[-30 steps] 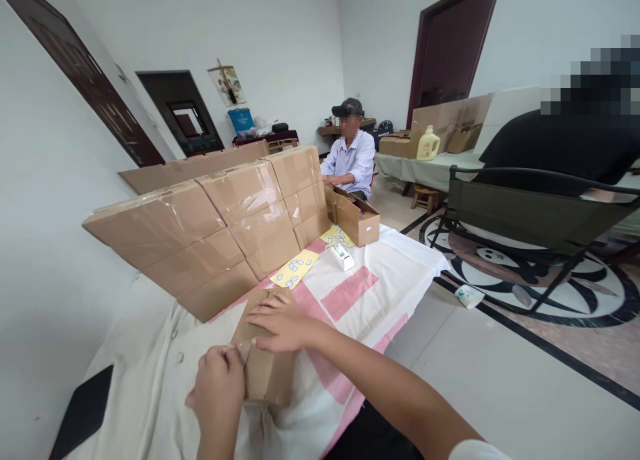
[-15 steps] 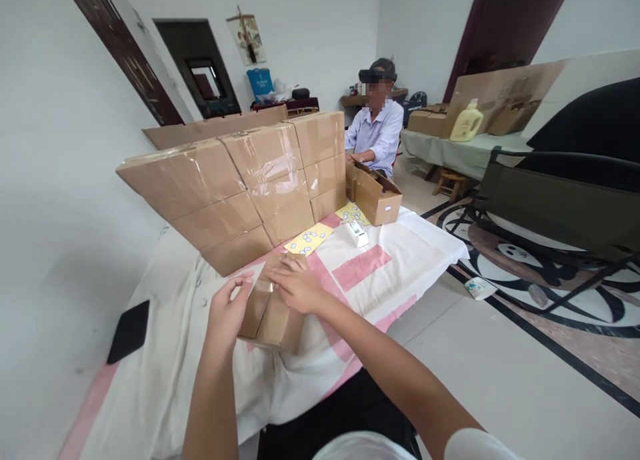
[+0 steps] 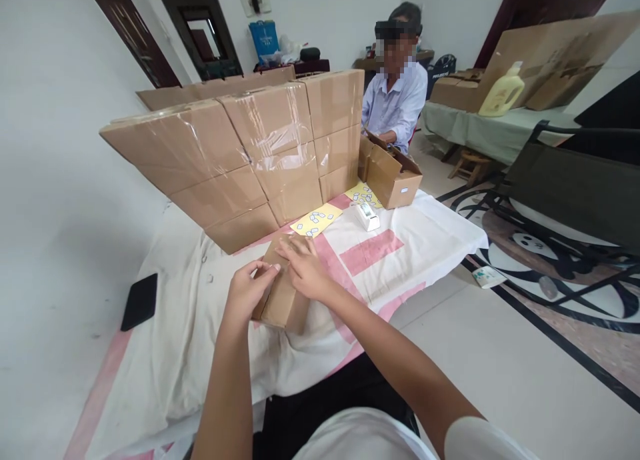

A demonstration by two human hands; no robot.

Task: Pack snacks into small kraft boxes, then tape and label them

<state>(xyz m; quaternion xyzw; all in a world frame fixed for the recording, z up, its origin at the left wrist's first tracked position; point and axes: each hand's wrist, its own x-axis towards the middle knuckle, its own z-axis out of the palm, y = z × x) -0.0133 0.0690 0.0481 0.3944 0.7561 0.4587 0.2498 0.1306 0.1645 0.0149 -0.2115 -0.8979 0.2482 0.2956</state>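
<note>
A small brown cardboard box [image 3: 283, 303] lies on the cloth-covered table [image 3: 190, 327] in front of me. My left hand [image 3: 249, 291] curls against the box's left top edge with thumb and fingers pinched together; what they pinch is too small to make out. My right hand [image 3: 304, 268] rests flat on the top of the box with fingers stretched toward its far end. Just beyond the box lies a yellow sheet of small stickers [image 3: 316, 220].
A wall of taped cardboard boxes [image 3: 235, 153] stands behind. An open box [image 3: 395, 180], a second yellow sheet [image 3: 363, 195] and a small white device [image 3: 367, 215] sit at the far end, where another person [image 3: 397, 93] sits. A black phone [image 3: 139, 301] lies left. A folding chair [image 3: 575, 187] stands right.
The view has tilted down and closer. My left hand moved from beside the box onto its left top edge and closed into a pinch. My right hand stayed on the box top.
</note>
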